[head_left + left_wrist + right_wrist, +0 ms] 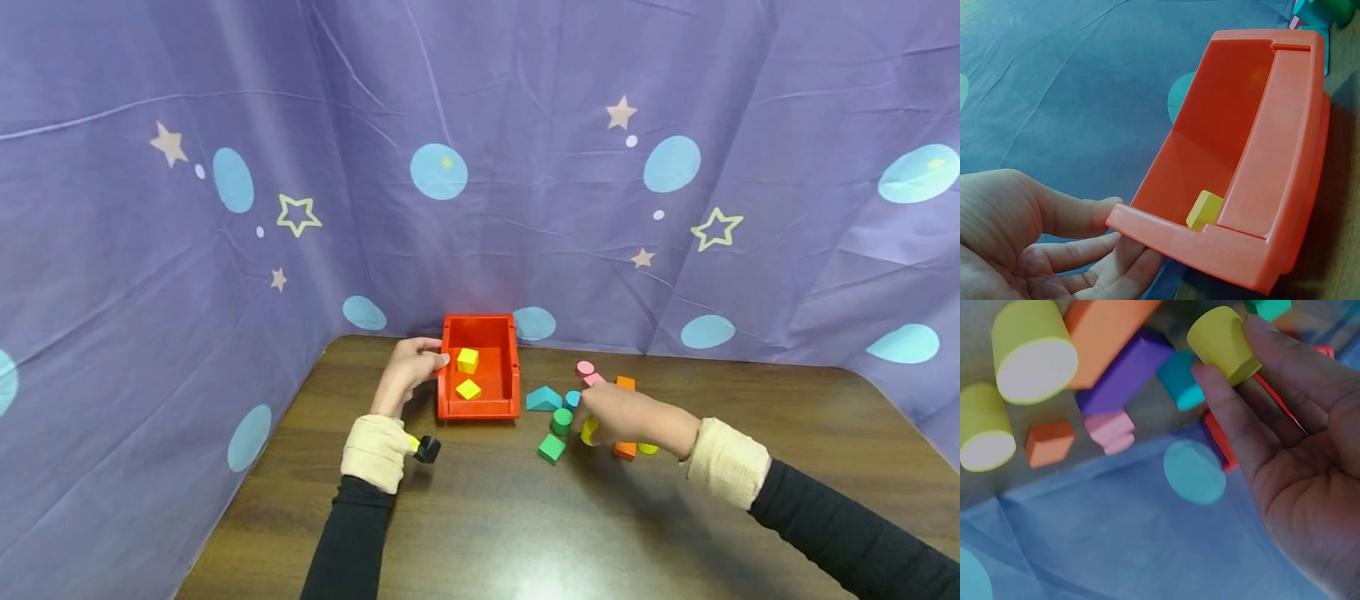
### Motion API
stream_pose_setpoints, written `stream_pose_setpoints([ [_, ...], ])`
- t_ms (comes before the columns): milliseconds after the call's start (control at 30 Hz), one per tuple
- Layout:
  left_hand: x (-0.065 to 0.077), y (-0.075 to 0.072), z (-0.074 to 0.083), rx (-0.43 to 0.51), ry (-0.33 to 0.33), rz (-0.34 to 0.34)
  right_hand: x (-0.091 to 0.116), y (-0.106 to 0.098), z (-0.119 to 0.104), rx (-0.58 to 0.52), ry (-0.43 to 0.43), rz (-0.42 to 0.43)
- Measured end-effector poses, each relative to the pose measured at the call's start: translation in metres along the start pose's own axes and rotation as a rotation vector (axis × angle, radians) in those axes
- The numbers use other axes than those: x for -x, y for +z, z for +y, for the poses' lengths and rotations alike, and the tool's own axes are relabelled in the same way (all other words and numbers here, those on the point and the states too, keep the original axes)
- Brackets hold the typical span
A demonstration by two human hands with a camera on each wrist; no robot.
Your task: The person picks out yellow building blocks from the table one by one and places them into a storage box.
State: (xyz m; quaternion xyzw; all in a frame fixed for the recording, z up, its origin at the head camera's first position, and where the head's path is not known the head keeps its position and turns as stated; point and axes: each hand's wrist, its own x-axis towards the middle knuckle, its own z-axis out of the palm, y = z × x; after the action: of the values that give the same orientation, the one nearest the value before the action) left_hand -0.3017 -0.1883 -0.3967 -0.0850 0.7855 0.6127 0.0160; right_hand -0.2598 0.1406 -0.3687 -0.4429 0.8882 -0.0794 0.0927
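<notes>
My left hand [409, 368] holds the left rim of a red plastic bin [1235, 259], thumb on top and fingers below. Two yellow blocks [468, 360] lie inside the bin. Over a group of toy blocks to the right, my right hand [628, 417] pinches a yellow cylinder [1222, 345] between thumb and fingertips. Close by are a teal cylinder [1182, 381], a green cylinder [562, 421], a green block [552, 449] and a teal triangular block [543, 399].
Beyond the right hand sit orange blocks [625, 451], a purple block [1125, 372], pink pieces [1110, 430] and more yellow cylinders [1035, 353]. A purple patterned curtain [525, 167] hangs behind the wooden table [480, 517].
</notes>
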Motion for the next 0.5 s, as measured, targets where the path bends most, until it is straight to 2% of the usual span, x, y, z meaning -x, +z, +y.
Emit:
stream_pose_setpoints([
  [233,0.000,0.001,0.002,-0.006,0.000,0.001,0.004,-0.029,0.001,-0.010,-0.001,0.034],
  [500,0.002,0.000,0.001,-0.015,-0.010,-0.010,0.005,-0.053,0.000,-0.020,0.019,0.051],
])
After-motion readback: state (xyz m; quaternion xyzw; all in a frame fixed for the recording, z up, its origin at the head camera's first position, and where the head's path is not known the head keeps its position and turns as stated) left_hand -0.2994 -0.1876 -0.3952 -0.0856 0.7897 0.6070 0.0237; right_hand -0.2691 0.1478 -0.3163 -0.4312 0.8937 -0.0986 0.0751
